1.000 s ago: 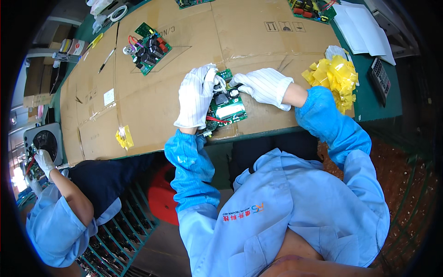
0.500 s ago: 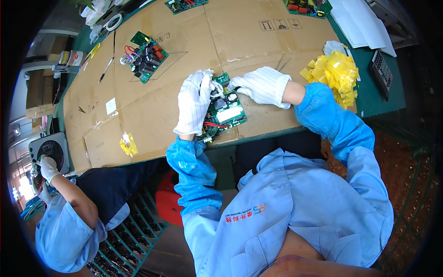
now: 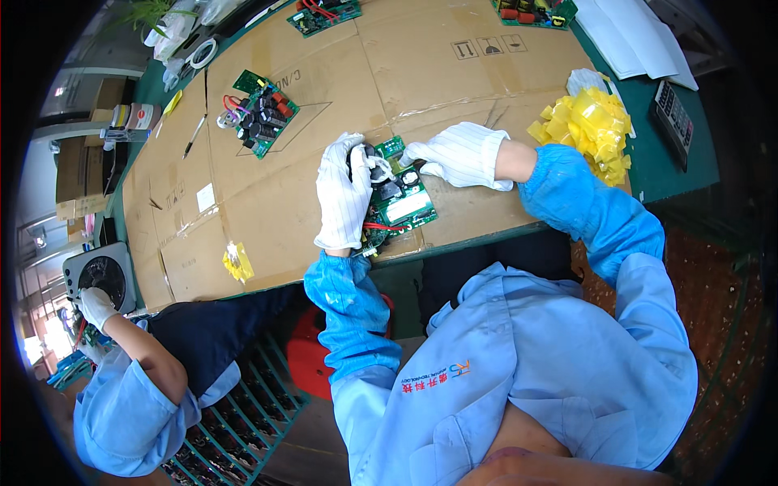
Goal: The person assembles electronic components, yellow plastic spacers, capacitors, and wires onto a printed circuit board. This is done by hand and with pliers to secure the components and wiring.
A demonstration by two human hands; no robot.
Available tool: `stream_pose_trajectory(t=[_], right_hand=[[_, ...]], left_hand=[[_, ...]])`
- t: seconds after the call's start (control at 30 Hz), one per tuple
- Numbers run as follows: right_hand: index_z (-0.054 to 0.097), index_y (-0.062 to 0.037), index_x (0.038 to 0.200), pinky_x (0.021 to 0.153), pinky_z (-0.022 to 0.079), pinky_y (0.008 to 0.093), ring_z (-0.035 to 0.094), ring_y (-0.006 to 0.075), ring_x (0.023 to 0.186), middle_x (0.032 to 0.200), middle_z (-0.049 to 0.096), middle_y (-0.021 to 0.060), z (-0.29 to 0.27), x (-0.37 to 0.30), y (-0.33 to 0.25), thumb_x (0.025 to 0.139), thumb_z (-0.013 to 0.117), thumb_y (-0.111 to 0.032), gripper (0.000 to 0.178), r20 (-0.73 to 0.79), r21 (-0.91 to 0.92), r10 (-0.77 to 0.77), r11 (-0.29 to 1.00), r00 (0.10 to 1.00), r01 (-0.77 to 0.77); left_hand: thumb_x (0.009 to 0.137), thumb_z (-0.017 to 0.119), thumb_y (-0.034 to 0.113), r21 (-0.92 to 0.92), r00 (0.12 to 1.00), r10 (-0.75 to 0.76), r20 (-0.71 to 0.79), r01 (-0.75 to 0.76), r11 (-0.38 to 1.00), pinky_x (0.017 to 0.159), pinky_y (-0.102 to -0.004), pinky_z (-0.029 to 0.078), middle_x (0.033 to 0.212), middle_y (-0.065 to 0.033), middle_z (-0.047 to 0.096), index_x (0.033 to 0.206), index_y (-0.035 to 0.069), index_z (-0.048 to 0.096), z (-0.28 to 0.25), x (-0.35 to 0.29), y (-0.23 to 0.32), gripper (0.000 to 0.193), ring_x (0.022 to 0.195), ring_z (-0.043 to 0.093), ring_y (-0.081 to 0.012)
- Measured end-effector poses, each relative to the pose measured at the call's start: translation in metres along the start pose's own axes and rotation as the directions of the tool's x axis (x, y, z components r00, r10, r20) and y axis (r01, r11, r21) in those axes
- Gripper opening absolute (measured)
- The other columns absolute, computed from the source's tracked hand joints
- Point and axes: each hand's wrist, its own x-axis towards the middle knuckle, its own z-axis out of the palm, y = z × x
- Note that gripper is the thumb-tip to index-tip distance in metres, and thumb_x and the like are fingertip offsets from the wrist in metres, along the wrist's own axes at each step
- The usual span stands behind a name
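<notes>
A green circuit board with dark parts, red wires and a white label lies on the cardboard-covered table, near its front edge. My left hand, in a white glove, rests on the board's left side and grips it there. My right hand, gloved too, touches the board's upper right corner with its fingertips pinched on a small part. Blue sleeves cover both forearms.
A second board with capacitors lies further left; two more boards are at the far edge. Crumpled yellow tape, papers and a calculator sit right. A yellow scrap lies front left. A co-worker's gloved hand is low left.
The view has shifted slightly. My hands stay on the board; the left hand has slid a little lower along its left side.
</notes>
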Motion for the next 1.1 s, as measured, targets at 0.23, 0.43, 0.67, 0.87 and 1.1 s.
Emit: stream_pose_trajectory(t=[0.23,0.43,0.67,0.87,1.1], right_hand=[[0.058,-0.0197,0.123,0.061,0.050,0.0487,0.065,0.0364,0.071,0.079,0.064,0.0143,0.014,-0.005,0.005,0.093,0.053,-0.016,0.030,-0.171,-0.154,-0.086,0.986,0.981,0.060],[0.060,-0.0213,0.125,0.056,0.052,0.0425,0.065,0.0294,0.066,0.083,0.062,0.0089,0.027,-0.004,-0.005,0.091,0.054,-0.016,0.034,-0.333,-0.335,-0.193,0.939,0.923,0.075],[0.064,-0.0177,0.125,0.056,0.053,0.0301,0.066,0.0176,0.071,0.086,0.066,0.0024,-0.050,-0.059,-0.049,0.087,0.068,-0.013,0.038,-0.783,-0.251,-0.182,0.967,0.594,-0.035],[0.065,-0.0119,0.125,0.074,0.058,0.0351,0.071,0.0303,0.089,0.107,0.072,0.0102,-0.053,-0.171,-0.043,0.093,0.062,-0.004,0.033,-0.898,-0.034,0.180,0.882,0.401,-0.471],[0.052,-0.0152,0.145,0.091,0.053,0.0391,0.064,0.0418,0.108,0.121,0.065,0.0238,-0.021,-0.232,-0.028,0.097,0.057,-0.007,0.049,-0.686,0.150,0.474,0.835,0.552,-0.530]], left_hand=[[0.095,0.052,0.006,0.071,0.992,0.115,-0.042,-0.112,0.991,0.101,-0.0448,0.046,0.119,-0.0202,0.065,0.118,0.003,0.064,0.005,-0.004,-0.009,0.025,0.119,0.059,-0.0383],[0.093,0.051,0.003,0.138,0.982,0.179,-0.059,-0.170,0.976,0.101,-0.0436,0.047,0.117,-0.0201,0.065,0.120,0.002,0.062,0.006,-0.006,-0.004,0.029,0.116,0.060,-0.0374],[0.097,0.051,0.010,0.067,0.995,0.095,-0.039,-0.093,0.993,0.099,-0.0422,0.047,0.118,-0.0194,0.065,0.120,0.004,0.063,0.002,-0.006,-0.009,0.027,0.113,0.061,-0.0363],[0.104,0.048,0.025,-0.776,0.942,-0.277,-0.191,0.028,0.630,0.097,-0.0348,0.047,0.119,-0.0122,0.067,0.111,-0.001,0.070,-0.020,-0.009,-0.012,0.035,0.107,0.064,-0.0227],[0.091,0.055,0.013,-0.007,0.830,0.388,-0.401,-0.426,0.905,0.082,-0.0446,0.052,0.094,-0.0146,0.068,0.092,0.000,0.067,-0.028,-0.072,0.037,0.018,0.090,0.066,-0.0285]])
